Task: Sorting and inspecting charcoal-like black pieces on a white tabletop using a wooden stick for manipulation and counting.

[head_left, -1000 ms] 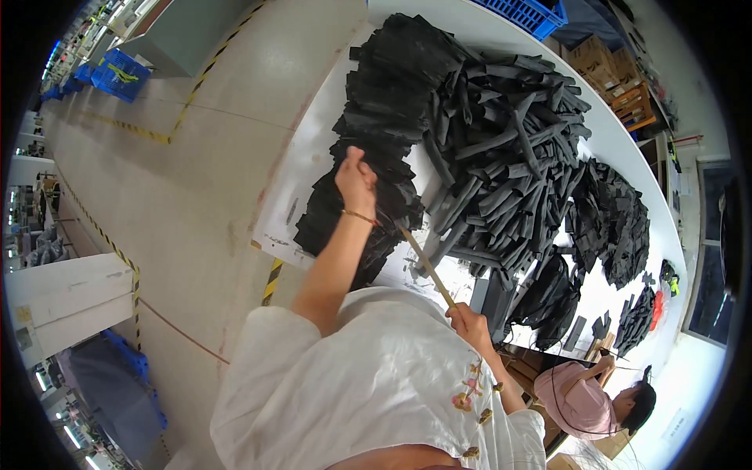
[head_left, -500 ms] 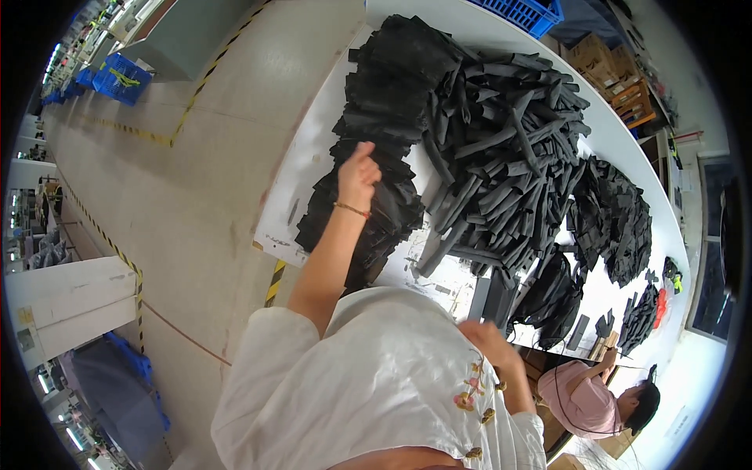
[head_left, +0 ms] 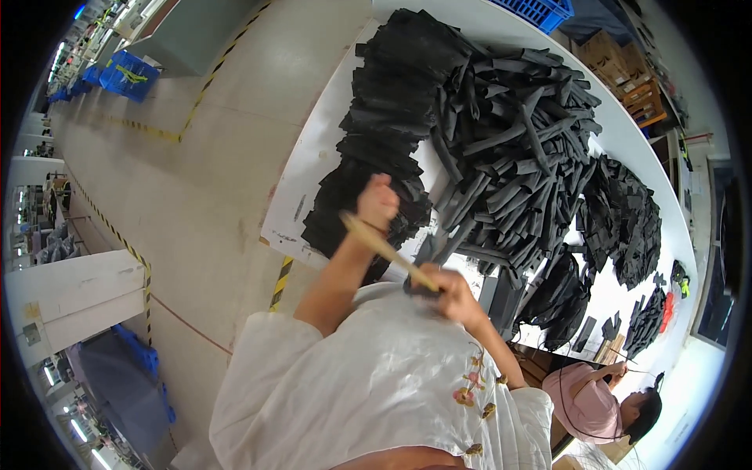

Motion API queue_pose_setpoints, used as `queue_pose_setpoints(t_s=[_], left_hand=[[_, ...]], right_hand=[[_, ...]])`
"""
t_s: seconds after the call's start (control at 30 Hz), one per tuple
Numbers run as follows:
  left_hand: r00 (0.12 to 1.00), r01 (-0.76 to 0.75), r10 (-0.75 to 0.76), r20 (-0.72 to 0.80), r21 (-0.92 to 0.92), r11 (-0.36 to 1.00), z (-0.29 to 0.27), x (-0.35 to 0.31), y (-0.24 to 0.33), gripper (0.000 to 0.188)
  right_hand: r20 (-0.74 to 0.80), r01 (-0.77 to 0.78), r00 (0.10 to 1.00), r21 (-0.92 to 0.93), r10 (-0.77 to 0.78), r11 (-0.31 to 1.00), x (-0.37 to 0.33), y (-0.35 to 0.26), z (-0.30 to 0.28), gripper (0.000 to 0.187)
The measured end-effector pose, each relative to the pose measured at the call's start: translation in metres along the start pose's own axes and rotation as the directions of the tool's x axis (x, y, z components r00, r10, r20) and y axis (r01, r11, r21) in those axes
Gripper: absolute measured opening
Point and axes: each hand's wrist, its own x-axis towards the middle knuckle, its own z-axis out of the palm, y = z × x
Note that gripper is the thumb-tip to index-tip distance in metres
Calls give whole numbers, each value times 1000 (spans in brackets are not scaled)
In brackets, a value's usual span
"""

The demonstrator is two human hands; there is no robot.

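My right hand [head_left: 454,296], in front of my shirt, is closed around a light wooden stick [head_left: 380,244]. The stick points up and left, passing in front of my left wrist. A short black strip [head_left: 424,254] shows beside the right hand; whether the hand grips it too, I cannot tell. My left hand [head_left: 378,202] is curled closed over the near end of a layered stack of flat black pieces [head_left: 388,102]. Motion blurs its fingers, and anything inside them is hidden. Right of the stack lies a loose heap of curled black strips [head_left: 509,157].
More black pieces [head_left: 627,227] and a black plastic bag [head_left: 558,301] lie farther right on the white table [head_left: 301,176]. A blue crate [head_left: 540,12] stands at the far edge. A person in pink [head_left: 583,399] sits at the lower right. Yellow-black tape [head_left: 282,283] marks the floor.
My right hand has come up and left from my side, now with the wooden stick in it. My left hand has drawn back toward me over the black stack.
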Motion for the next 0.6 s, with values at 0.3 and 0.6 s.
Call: queue_pose_setpoints(t_s=[0.3,0.6], left_hand=[[884,-283,-230,407,857,430,119,-96,-64,40],[919,-340,-262,296,930,-141,53,-99,-71,17]], right_hand=[[-592,-194,717,339,369,921,27,35,-43,20],[-935,-168,256,-295,-247,941,65,8,-212,22]])
